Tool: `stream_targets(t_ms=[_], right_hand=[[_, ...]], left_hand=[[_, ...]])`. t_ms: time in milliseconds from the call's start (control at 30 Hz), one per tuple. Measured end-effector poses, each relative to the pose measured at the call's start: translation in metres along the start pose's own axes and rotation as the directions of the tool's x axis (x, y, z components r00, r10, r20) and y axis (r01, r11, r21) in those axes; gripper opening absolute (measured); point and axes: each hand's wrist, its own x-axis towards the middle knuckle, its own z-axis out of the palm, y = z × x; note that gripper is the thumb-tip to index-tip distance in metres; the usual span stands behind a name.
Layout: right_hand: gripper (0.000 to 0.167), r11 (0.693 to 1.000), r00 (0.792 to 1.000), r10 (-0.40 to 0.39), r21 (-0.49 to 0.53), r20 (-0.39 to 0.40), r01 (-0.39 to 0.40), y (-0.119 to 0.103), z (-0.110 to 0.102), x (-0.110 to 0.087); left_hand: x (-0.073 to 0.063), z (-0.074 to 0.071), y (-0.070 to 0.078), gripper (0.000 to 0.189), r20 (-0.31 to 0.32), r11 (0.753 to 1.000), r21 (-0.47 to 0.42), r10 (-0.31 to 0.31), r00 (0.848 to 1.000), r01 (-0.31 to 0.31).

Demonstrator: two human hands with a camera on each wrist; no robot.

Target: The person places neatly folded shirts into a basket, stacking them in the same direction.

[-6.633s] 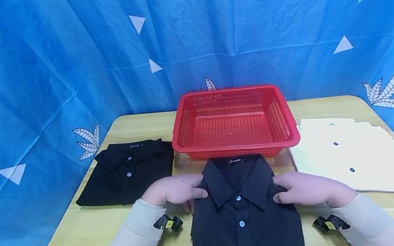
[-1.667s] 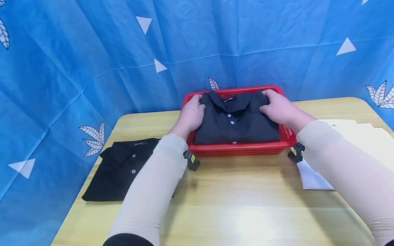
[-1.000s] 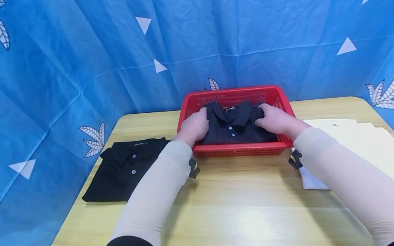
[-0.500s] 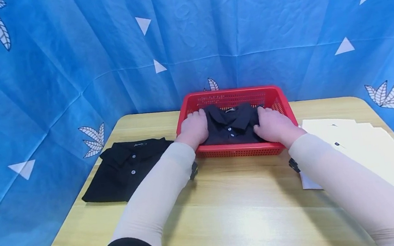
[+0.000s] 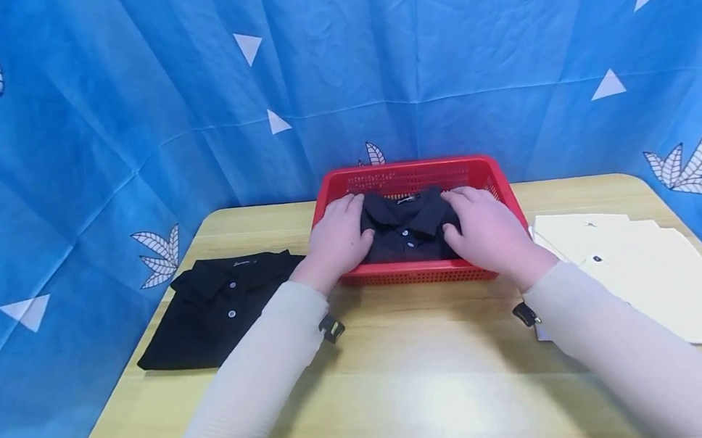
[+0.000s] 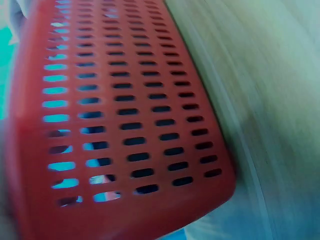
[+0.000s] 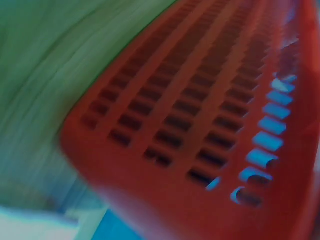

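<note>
The black shirt (image 5: 409,225) (collared, pale-buttoned) lies folded between left hand (image 5: 337,241) and right hand (image 5: 487,230), each grip relaxed.

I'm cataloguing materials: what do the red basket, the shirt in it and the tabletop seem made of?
Red basket: probably plastic, slightly glossy, with regular moulded slots. Shirt: dark matte cloth, softly folded collar; fibre unclear. Tabletop: smooth, pale, showing grain and glare; wood or laminate, unclear.

middle shirt (image 5: 396,244) moved, now in basket (image 5: 423,270)
</note>
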Motion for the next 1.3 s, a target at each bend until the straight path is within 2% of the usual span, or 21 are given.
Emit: stream_targets(t_ms=[133,300,400,500,633,767,933,1100,1300], right_hand=[[0.063,0.988,1.0,-0.013,0.152,-0.006,0.014,-0.012,-0.004,-0.013],[0.054,0.948,0.999,-0.034,0.315,-0.037,0.044,-0.022,-0.005,-0.029],[0.049,0.925,0.993,-0.08,0.365,-0.087,0.106,-0.031,-0.004,-0.038],[0.043,0.894,0.981,-0.141,0.409,-0.134,0.185,-0.042,-0.001,-0.046],[0.041,0.838,0.967,-0.218,0.482,-0.134,0.256,-0.057,0.005,-0.052],[0.043,0.781,0.967,-0.252,0.579,-0.047,0.232,-0.07,0.014,-0.055],[0.04,0.738,0.955,-0.295,0.642,0.03,0.208,-0.081,0.03,-0.052],[0.041,0.708,0.933,-0.348,0.678,0.094,0.197,-0.094,0.046,-0.047],[0.046,0.674,0.92,-0.323,0.736,0.223,0.058,-0.109,0.06,-0.037]], left_hand=[[-0.025,-0.006,-0.008,0.072,-0.065,0.995,-0.07,0.066,0.996,-0.07],[-0.059,-0.008,-0.02,0.069,-0.164,0.98,-0.135,0.126,0.978,-0.149],[-0.075,-0.007,-0.027,0.069,-0.243,0.974,-0.15,0.133,0.961,-0.173],[-0.087,-0.007,-0.034,0.068,-0.293,0.969,-0.173,0.119,0.949,-0.175],[-0.101,-0.008,-0.048,0.068,-0.293,0.97,-0.206,0.063,0.954,-0.128],[-0.115,-0.01,-0.066,0.067,-0.264,0.972,-0.23,-0.005,0.965,-0.058],[-0.129,-0.016,-0.096,0.065,-0.233,0.963,-0.266,-0.097,0.968,0.032],[-0.14,-0.024,-0.127,0.063,-0.204,0.937,-0.318,-0.214,0.955,0.142],[-0.151,-0.031,-0.16,0.066,-0.17,0.905,-0.336,-0.331,0.928,0.261]])
